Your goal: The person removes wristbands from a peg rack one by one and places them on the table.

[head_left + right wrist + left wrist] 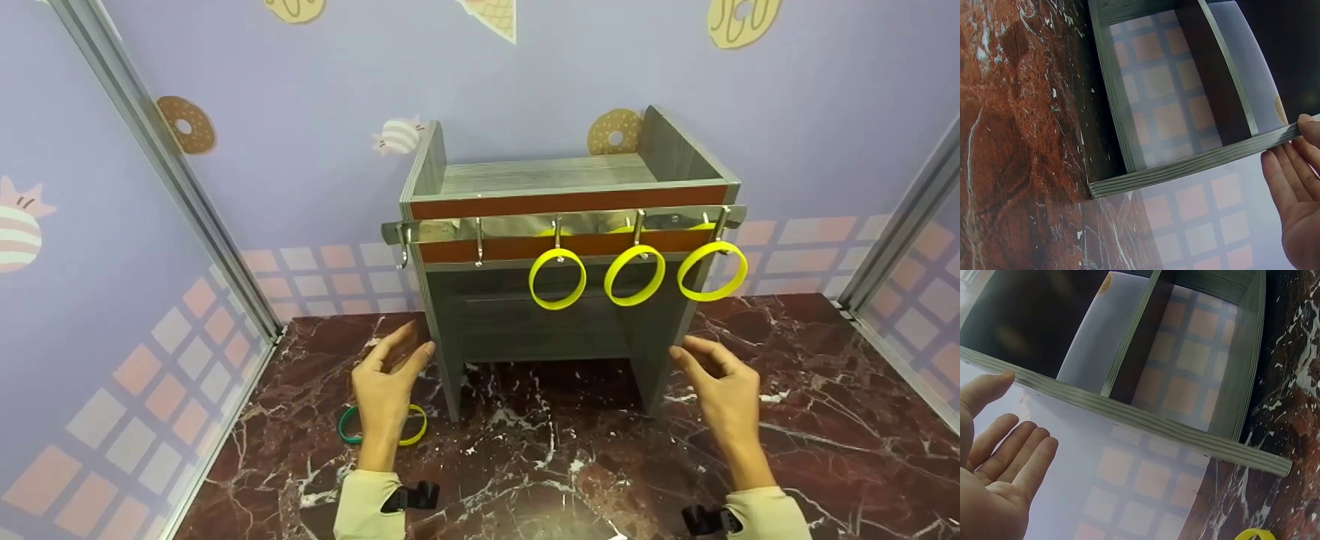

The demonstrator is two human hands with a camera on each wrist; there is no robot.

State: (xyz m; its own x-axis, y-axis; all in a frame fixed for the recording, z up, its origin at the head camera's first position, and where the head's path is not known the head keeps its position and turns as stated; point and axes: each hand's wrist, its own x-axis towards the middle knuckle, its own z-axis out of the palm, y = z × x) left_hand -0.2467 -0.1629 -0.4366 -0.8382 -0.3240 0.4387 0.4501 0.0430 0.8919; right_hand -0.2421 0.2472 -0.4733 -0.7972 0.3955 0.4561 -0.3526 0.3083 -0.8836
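Observation:
A grey wood-grain shelf unit (pixel 435 300) stands upright on the tabletop. A metal hook rail (pixel 517 229) crosses its front. Yellow rings (pixel 557 305) hang from the three right hooks, one on each; the two left hooks are bare. My left hand (pixel 381 386) is beside the left side panel, thumb tip at its front edge and the other fingers extended, apart from the panel. On the other side, my right hand (pixel 726 390) pinches the edge of the right side panel (pixel 1185 169), thumb on the front edge and fingers on the outer face.
A green ring (pixel 343 429) and another yellow ring (pixel 423 429) lie on the dark red marbled tabletop (pixel 540 480), partly hidden behind my left wrist. Behind the unit rises a lilac patterned wall (pixel 525 90). Metal posts (pixel 202 202) edge the side walls.

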